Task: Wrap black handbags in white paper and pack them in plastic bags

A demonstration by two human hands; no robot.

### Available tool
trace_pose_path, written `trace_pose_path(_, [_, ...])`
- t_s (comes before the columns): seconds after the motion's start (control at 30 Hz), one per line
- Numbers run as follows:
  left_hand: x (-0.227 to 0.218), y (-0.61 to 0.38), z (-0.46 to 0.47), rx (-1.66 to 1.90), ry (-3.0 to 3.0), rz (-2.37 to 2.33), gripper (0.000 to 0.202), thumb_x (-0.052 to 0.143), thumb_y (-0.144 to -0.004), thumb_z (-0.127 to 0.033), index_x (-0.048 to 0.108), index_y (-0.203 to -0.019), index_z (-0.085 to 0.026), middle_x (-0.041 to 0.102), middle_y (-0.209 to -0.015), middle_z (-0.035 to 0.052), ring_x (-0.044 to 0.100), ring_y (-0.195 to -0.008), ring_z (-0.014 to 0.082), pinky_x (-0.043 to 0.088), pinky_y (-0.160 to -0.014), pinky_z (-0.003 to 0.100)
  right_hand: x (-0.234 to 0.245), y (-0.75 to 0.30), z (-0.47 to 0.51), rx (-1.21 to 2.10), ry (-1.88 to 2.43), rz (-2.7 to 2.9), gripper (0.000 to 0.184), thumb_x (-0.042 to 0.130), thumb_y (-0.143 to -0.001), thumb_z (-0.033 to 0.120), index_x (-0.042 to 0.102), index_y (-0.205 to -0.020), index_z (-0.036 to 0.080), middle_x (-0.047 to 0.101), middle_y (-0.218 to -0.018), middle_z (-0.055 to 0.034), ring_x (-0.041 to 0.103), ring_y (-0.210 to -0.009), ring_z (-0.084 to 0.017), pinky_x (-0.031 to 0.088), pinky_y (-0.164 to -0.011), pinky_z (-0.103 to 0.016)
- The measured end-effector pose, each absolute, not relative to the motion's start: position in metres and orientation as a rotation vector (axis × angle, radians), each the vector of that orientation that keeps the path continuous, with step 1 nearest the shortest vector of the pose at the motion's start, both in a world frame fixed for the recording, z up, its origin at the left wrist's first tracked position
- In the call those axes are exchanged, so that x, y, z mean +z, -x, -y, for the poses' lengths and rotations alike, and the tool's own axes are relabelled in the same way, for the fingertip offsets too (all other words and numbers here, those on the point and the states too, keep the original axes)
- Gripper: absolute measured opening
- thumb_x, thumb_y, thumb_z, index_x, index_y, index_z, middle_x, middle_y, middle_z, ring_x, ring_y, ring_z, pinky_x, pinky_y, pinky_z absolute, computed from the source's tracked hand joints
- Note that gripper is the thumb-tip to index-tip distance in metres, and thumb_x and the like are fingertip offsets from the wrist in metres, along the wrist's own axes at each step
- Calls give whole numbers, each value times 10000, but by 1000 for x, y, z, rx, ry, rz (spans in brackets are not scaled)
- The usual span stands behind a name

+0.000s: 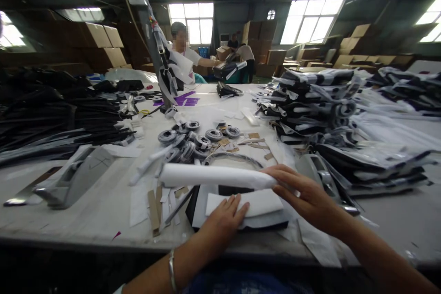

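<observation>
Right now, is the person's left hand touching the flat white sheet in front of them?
Touching. The head view shows it: the left hand rests on the left part of the white sheet, with no gap showing.

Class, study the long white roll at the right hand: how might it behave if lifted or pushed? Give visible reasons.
The white roll is probably fairly stiff, since it runs nearly straight from the right hand at one end. It may be light, as that hand alone seems to grip it. Its rounded side suggests it could roll if pushed.
</observation>
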State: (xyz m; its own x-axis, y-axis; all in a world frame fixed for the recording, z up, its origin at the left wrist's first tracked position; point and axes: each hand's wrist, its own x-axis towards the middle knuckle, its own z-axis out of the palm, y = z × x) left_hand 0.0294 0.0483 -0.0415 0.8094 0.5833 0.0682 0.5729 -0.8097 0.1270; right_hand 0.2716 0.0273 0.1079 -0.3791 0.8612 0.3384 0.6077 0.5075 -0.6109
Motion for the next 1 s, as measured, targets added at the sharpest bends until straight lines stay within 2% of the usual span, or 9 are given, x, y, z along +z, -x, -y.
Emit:
trace_pose_path(0.13, [-14,-22,-66,21,-2805,-810,592,546,-915,-156,386,-1484,-192,424,-1532,147,488,-1355,247,446,-1077,331,88,-332,41,481,1447,2170,285,581,-949,307,682,-1215,303,647,-1214,-74,648,-1093,-201,514,-949,-269])
trace_pose_path(0.2, [-5,-20,-74,-28,-2775,-758,665,595,-885,-178,351,-1503,-205,397,-1547,153,522,-1326,257,459,-1060,337,72,-342,69,458,1507,2233,283,568,-949,282,688,-1203,323,660,-1173,-69,665,-1050,-196,544,-904,-268])
trace_pose_path(0.3, [5,-20,-81,-78,-2741,-727,656,585,-900,-215,338,-1508,-234,392,-1549,141,535,-1313,259,458,-1058,357,39,-333,95,292,1557,2236,312,537,-952,238,675,-1221,312,668,-1133,-79,664,-1029,-210,567,-875,-305])
trace_pose_path(0.47, [15,-20,-82,-125,-2714,-711,648,566,-935,-282,310,-1525,-196,370,-1551,159,486,-1354,247,417,-1092,342,-20,-283,89,-135,1468,2108,326,508,-954,149,665,-1226,240,691,-1084,-90,647,-1002,-228,559,-865,-370])
trace_pose_path(0.63, [25,-19,-75,-109,-2716,-740,653,547,-955,-390,301,-1528,-196,369,-1555,160,453,-1380,250,399,-1105,361,-41,-253,60,-361,1387,1977,319,550,-918,92,684,-1168,238,738,-1028,-54,650,-973,-234,521,-862,-396])
trace_pose_path(0.77, [17,-20,-63,-6,-2746,-792,906,726,-805,-494,295,-1524,-151,358,-1551,211,440,-1386,304,422,-1091,405,-45,-248,48,-448,1392,1883,311,563,-897,73,712,-1087,269,757,-995,-34,660,-932,-230,513,-833,-396])
trace_pose_path(0.87, [-4,-22,-53,150,-2833,-874,875,771,-786,-335,316,-1514,-169,394,-1536,205,459,-1374,308,443,-1083,422,-50,-246,48,-448,1397,1834,284,546,-904,58,712,-1018,259,755,-944,-36,664,-866,-214,525,-775,-367])
trace_pose_path(0.93, [-21,-24,-48,247,-2908,-936,753,696,-838,-192,343,-1503,-186,411,-1529,193,476,-1361,299,448,-1084,430,-50,-245,51,-410,1375,1851,264,523,-916,55,706,-966,240,748,-899,-41,662,-799,-199,528,-722,-345])
trace_pose_path(1.0, [-35,-24,-45,328,-2983,-952,697,620,-862,-110,350,-1499,-186,405,-1533,193,476,-1361,300,450,-1085,446,-46,-246,54,-361,1302,1921,268,506,-927,54,699,-977,234,748,-895,-37,667,-788,-182,537,-740,-336])
